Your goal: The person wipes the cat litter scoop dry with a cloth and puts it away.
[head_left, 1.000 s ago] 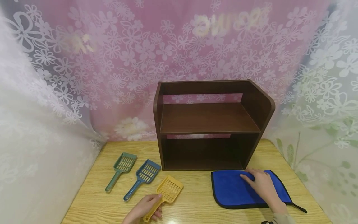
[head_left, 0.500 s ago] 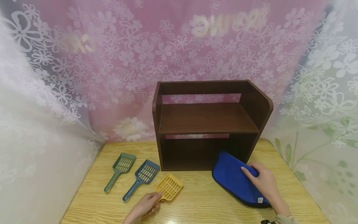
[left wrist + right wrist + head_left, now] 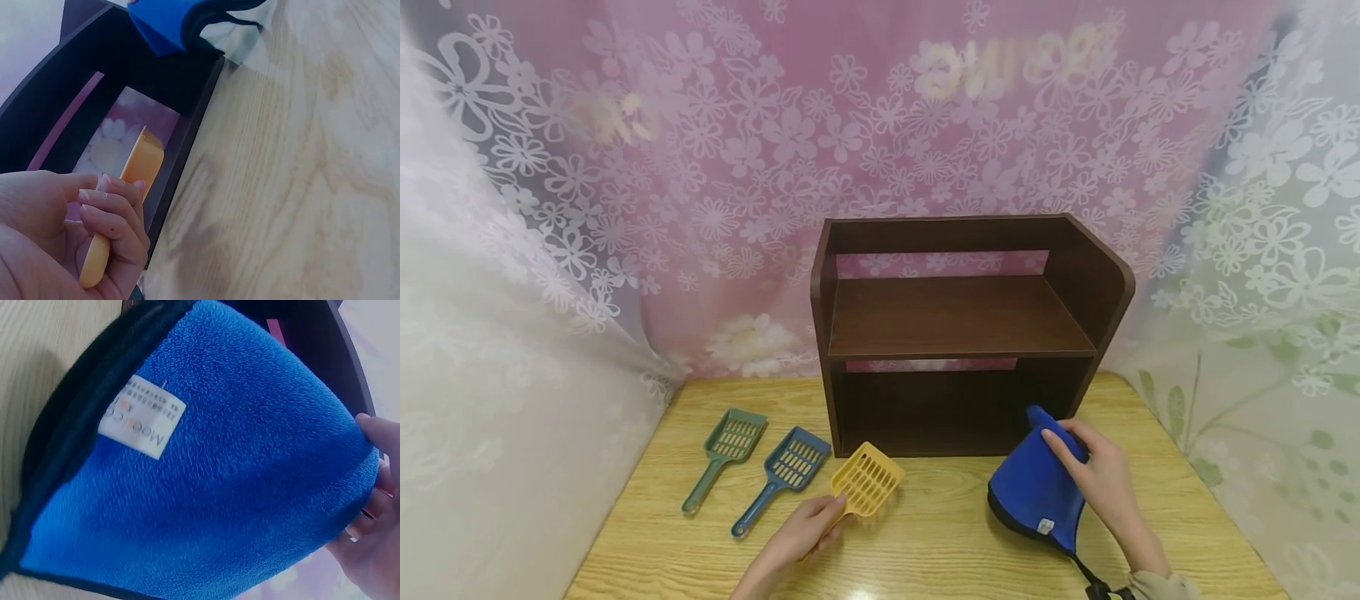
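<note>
My left hand (image 3: 811,527) grips the handle of a yellow slotted litter scoop (image 3: 868,480), its head tipped up over the table in front of the shelf. In the left wrist view the fingers (image 3: 115,215) wrap round the scoop's handle (image 3: 95,262). My right hand (image 3: 1101,475) pinches a blue plush cloth (image 3: 1037,487) with black edging, which hangs folded from the fingers and thumb at the shelf's lower right corner. A white label (image 3: 144,417) shows on the cloth in the right wrist view.
A dark brown two-tier shelf (image 3: 962,317) stands at the back of the wooden table (image 3: 925,558). A green slotted scoop (image 3: 736,435) and a blue slotted scoop (image 3: 797,458) lie at the left. Flowered curtains (image 3: 737,167) enclose the back and sides.
My right hand has picked the cloth up from lying flat, and it now hangs folded. My left hand has raised the yellow scoop slightly, forward and to the right.
</note>
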A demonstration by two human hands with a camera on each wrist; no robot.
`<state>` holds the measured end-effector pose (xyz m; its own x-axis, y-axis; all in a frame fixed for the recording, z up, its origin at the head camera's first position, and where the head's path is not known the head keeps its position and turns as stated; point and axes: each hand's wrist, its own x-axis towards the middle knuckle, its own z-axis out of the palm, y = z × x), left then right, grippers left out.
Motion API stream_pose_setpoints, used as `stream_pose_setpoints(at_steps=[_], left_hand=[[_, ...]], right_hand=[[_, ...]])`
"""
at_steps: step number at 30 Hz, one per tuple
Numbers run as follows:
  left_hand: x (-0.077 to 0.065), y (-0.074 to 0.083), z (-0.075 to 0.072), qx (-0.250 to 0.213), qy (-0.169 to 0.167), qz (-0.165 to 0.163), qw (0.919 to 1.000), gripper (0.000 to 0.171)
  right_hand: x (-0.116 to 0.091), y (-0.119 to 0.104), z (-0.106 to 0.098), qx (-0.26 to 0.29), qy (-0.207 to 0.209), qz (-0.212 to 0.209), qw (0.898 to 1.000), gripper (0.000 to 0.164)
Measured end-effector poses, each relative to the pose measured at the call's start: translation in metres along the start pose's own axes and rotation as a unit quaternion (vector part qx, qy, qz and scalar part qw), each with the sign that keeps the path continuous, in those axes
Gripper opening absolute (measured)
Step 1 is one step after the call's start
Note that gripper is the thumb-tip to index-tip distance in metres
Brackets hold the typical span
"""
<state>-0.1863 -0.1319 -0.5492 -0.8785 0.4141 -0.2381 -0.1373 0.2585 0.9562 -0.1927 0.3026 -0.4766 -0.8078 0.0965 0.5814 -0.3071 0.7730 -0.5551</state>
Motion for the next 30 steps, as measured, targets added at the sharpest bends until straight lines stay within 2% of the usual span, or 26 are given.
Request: stream_pose_setpoints(at_steps=[8,15,23,30], left_hand=[[0.003,0.013,0.004,-0.005,0.017,0.002,0.9998,0.054],[0.007,0.021,0.006,-0.007,0.018,0.015,0.9997,0.053],[0.01,0.024,0.006,-0.002,0.017,0.014,0.9998,0.054],[0.011,0.027,0.008,-0.004,0.022,0.016,0.9996,0.05]], right_hand=[[0.004,-0.007,0.007,0.04,0.013,-0.04,0.998,0.023],[0.009,-0.012,0.014,0.071,0.052,-0.059,0.994,0.022],[0.017,-0.017,0.02,0.121,0.078,-0.108,0.984,0.029],[0.021,-0.019,0.028,0.164,0.074,-0.098,0.979,0.036]])
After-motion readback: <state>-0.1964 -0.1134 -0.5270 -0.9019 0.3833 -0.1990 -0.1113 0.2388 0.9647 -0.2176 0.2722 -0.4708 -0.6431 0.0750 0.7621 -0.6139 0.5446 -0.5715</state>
